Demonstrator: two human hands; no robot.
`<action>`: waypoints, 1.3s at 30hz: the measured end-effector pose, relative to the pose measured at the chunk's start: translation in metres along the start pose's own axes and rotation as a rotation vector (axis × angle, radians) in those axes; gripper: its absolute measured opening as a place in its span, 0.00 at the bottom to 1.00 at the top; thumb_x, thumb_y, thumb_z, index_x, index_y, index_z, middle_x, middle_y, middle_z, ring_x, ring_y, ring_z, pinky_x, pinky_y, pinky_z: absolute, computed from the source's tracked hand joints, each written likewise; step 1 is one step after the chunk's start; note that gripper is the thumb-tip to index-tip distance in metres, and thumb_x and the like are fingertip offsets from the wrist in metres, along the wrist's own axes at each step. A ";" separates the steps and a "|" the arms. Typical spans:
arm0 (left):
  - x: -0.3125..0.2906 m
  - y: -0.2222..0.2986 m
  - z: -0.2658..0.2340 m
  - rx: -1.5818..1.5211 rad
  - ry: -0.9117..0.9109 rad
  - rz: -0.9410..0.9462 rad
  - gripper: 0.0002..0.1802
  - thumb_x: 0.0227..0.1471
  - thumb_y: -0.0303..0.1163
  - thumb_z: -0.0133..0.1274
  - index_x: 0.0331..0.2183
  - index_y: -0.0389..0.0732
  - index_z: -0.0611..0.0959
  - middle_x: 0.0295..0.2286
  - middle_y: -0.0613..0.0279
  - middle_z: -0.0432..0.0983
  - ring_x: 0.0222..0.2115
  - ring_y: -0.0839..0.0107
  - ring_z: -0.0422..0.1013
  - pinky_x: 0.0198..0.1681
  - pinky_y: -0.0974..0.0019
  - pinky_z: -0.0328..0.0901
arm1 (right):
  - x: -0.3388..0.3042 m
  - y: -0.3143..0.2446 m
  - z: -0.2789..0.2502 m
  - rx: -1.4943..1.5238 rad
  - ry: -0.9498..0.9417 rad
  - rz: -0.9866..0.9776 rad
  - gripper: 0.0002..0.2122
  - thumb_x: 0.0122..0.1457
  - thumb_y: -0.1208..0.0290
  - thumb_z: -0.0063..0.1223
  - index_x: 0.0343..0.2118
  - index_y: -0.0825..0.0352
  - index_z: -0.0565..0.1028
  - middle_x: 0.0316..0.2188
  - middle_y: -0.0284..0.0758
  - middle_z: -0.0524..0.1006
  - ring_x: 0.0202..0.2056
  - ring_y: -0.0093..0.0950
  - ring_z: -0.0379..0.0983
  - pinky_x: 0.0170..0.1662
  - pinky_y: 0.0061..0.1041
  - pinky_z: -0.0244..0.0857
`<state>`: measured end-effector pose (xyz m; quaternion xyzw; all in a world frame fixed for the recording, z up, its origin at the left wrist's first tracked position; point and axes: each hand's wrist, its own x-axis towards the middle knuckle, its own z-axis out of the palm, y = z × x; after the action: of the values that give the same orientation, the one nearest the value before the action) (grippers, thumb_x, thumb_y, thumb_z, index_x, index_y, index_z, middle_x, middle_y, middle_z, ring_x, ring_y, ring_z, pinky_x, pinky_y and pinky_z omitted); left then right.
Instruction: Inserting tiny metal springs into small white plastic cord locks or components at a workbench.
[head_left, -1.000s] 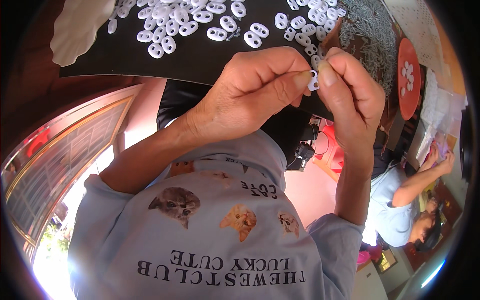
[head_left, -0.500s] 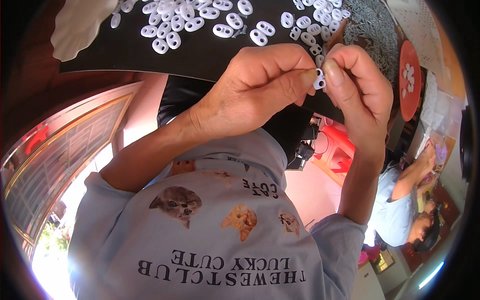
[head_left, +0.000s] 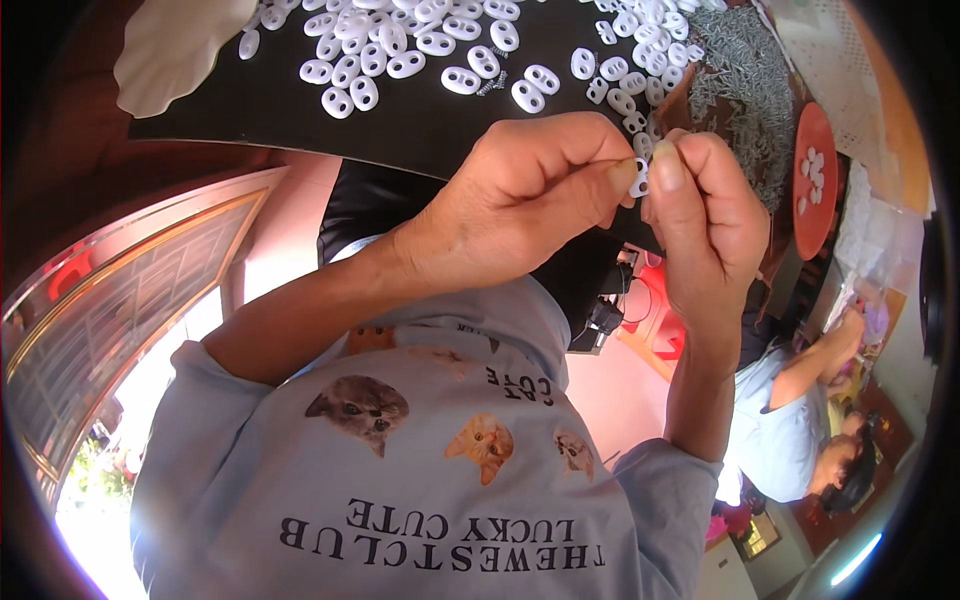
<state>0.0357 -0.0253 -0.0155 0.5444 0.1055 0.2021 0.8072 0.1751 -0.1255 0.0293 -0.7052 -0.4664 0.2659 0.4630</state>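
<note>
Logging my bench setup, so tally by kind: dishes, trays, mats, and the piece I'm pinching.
White scalloped dish: 1
Red round tray: 1
Black mat: 1
Pinched white plastic piece: 1
Total: 4

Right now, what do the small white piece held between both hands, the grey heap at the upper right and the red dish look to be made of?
White piece: likely moulded plastic, smooth, opaque and evenly white, like the loose ones on the black surface. Grey heap: probably metal, thin wiry bits with a dull silvery glint, perhaps springs; too small to tell. Red dish: seemingly plastic, flat matte colour.
</note>
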 end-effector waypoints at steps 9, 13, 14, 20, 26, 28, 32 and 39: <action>-0.004 0.017 -0.006 -0.076 0.017 -0.138 0.08 0.61 0.27 0.43 0.33 0.35 0.76 0.24 0.66 0.73 0.21 0.83 0.65 0.24 0.79 0.61 | 0.012 -0.013 -0.014 0.182 -0.156 0.119 0.04 0.61 0.77 0.49 0.34 0.72 0.71 0.24 0.24 0.67 0.25 0.10 0.58 0.27 0.10 0.52; -0.003 0.022 -0.010 -0.098 0.017 -0.119 0.08 0.61 0.27 0.43 0.33 0.34 0.76 0.24 0.65 0.72 0.21 0.82 0.65 0.24 0.79 0.61 | 0.019 -0.016 -0.009 0.133 -0.185 0.040 0.02 0.60 0.78 0.49 0.33 0.70 0.70 0.23 0.24 0.67 0.24 0.11 0.58 0.27 0.10 0.52; -0.004 0.023 -0.012 -0.098 0.021 -0.114 0.08 0.61 0.27 0.43 0.33 0.34 0.76 0.24 0.65 0.72 0.21 0.82 0.65 0.24 0.79 0.61 | 0.021 -0.015 -0.007 0.092 -0.197 -0.001 0.02 0.60 0.78 0.50 0.32 0.70 0.70 0.23 0.25 0.67 0.24 0.11 0.58 0.26 0.11 0.52; -0.009 0.026 -0.024 -0.021 0.049 -0.084 0.07 0.61 0.25 0.43 0.32 0.34 0.75 0.24 0.65 0.71 0.21 0.82 0.65 0.23 0.78 0.60 | 0.049 -0.012 -0.007 -0.123 -0.189 0.012 0.02 0.59 0.77 0.49 0.31 0.70 0.70 0.23 0.31 0.71 0.24 0.21 0.68 0.27 0.22 0.61; -0.013 0.020 -0.034 -0.025 0.059 -0.063 0.07 0.60 0.25 0.44 0.31 0.33 0.75 0.23 0.65 0.71 0.21 0.81 0.64 0.23 0.78 0.59 | 0.083 0.003 0.016 -0.927 -0.268 -0.309 0.05 0.56 0.74 0.50 0.31 0.66 0.66 0.28 0.39 0.73 0.29 0.44 0.72 0.30 0.40 0.65; -0.012 0.018 -0.035 -0.031 0.061 -0.010 0.08 0.60 0.25 0.44 0.31 0.33 0.75 0.23 0.65 0.70 0.20 0.82 0.64 0.23 0.78 0.59 | 0.094 0.002 0.021 -0.941 -0.272 -0.305 0.04 0.56 0.74 0.48 0.31 0.65 0.66 0.29 0.38 0.73 0.30 0.44 0.72 0.31 0.41 0.66; -0.011 0.016 -0.037 0.012 0.068 0.026 0.08 0.60 0.26 0.45 0.31 0.34 0.75 0.22 0.66 0.70 0.19 0.83 0.64 0.22 0.78 0.59 | 0.113 0.006 0.020 -0.871 -0.228 -0.391 0.03 0.58 0.72 0.47 0.32 0.64 0.68 0.31 0.38 0.73 0.32 0.44 0.72 0.34 0.42 0.65; -0.010 0.012 -0.041 0.095 0.047 0.096 0.08 0.60 0.26 0.45 0.31 0.34 0.76 0.22 0.67 0.71 0.19 0.83 0.64 0.22 0.78 0.60 | 0.115 -0.002 0.021 -0.793 -0.345 -0.274 0.06 0.57 0.70 0.50 0.32 0.66 0.69 0.31 0.39 0.72 0.34 0.44 0.71 0.35 0.41 0.64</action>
<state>0.0076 0.0088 -0.0206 0.5816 0.1076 0.2478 0.7673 0.2063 -0.0133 0.0285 -0.7052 -0.6916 0.1168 0.1035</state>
